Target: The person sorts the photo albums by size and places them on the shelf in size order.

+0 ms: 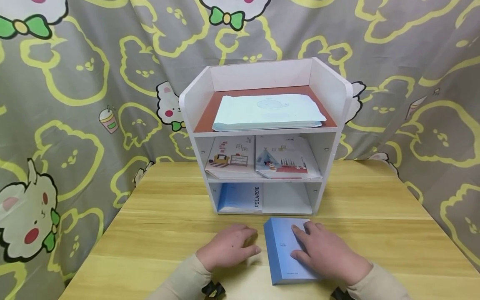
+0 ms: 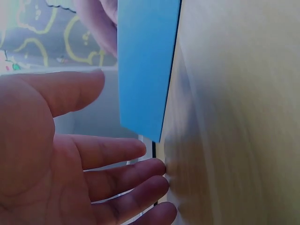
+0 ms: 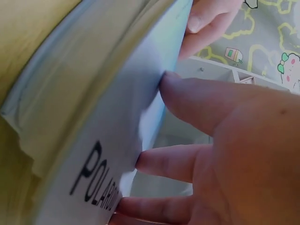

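Note:
A thick blue book (image 1: 278, 254) lies flat on the table in front of the small shelf. My right hand (image 1: 326, 252) rests on its cover, thumb and fingertips touching it. In the right wrist view, the word POLAROID shows on the book's cover (image 3: 136, 101), with page edges beside it. Left of the book is my left hand (image 1: 230, 246), fingers spread and holding nothing. The left wrist view has the blue spine (image 2: 145, 65) just beyond the left hand's thumb and fingertips.
A white shelf (image 1: 325, 175) stands behind the book. On its top lies a pale whale-print packet (image 1: 268, 110). Illustrated booklets (image 1: 286, 156) fill the middle level. The bottom level holds another blue POLAROID book (image 1: 240, 196) beside a white one (image 1: 286, 198). A patterned curtain (image 1: 93, 83) hangs behind.

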Motion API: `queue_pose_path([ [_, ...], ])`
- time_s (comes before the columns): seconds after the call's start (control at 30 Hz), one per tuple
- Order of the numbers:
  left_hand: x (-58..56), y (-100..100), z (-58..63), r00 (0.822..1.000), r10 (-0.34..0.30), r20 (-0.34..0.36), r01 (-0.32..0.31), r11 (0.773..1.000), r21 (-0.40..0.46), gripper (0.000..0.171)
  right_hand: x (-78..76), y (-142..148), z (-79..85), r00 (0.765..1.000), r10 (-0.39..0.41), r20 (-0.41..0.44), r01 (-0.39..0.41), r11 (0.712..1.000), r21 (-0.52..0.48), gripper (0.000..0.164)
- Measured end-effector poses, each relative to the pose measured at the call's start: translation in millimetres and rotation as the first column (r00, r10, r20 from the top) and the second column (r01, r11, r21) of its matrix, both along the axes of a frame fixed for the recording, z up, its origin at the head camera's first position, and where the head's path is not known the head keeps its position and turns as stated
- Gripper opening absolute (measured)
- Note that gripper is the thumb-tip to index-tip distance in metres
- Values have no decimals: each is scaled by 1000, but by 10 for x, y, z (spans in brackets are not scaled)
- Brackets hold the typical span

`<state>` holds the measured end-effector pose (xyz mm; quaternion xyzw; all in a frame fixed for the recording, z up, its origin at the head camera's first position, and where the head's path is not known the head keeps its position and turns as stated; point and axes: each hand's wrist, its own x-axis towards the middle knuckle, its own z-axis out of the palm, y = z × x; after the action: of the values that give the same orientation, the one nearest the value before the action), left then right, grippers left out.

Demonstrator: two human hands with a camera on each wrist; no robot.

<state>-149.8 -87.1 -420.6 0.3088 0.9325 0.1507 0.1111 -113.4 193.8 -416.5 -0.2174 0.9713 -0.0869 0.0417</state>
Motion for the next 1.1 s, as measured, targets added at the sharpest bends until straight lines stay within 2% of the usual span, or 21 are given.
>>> queue_pose_path([
  [0.13, -7, 78, -13, 1000, -17, 17, 16, 1000, 7, 62, -6, -1, -13, 1000, -8, 8, 8, 1000, -15, 66],
  [0.23, 4, 141, -12, 998, -6, 58, 5, 1000, 27, 70, -8, 0, -17, 1000, -14, 17, 15, 999, -32, 66],
  [0.43, 47, 324, -34, 978, 36, 205, -70, 984, 162, 86, -12, 24, -22, 999, -22, 42, 24, 998, -64, 65],
  [0.5, 64, 390, -51, 969, 53, 243, -97, 980, 174, 88, -18, 35, -22, 999, -15, 46, 18, 998, -66, 65],
  [0.6, 84, 477, -64, 958, 93, 271, -135, 981, 142, 92, -35, 52, -20, 999, 3, 49, 0, 998, -65, 64],
  [0.73, 106, 549, -69, 952, 138, 272, -168, 982, 87, 98, -55, 68, -8, 999, 17, 45, -14, 998, -61, 63],
  [0.9, 128, 579, -59, 954, 151, 259, -166, 985, 38, 102, -62, 85, 6, 999, 32, 43, -29, 997, -73, 63],
  [1.1, 145, 606, -65, 951, 161, 264, -179, 983, 46, 109, -88, 132, 21, 996, 40, 83, -30, 992, -124, 64],
])
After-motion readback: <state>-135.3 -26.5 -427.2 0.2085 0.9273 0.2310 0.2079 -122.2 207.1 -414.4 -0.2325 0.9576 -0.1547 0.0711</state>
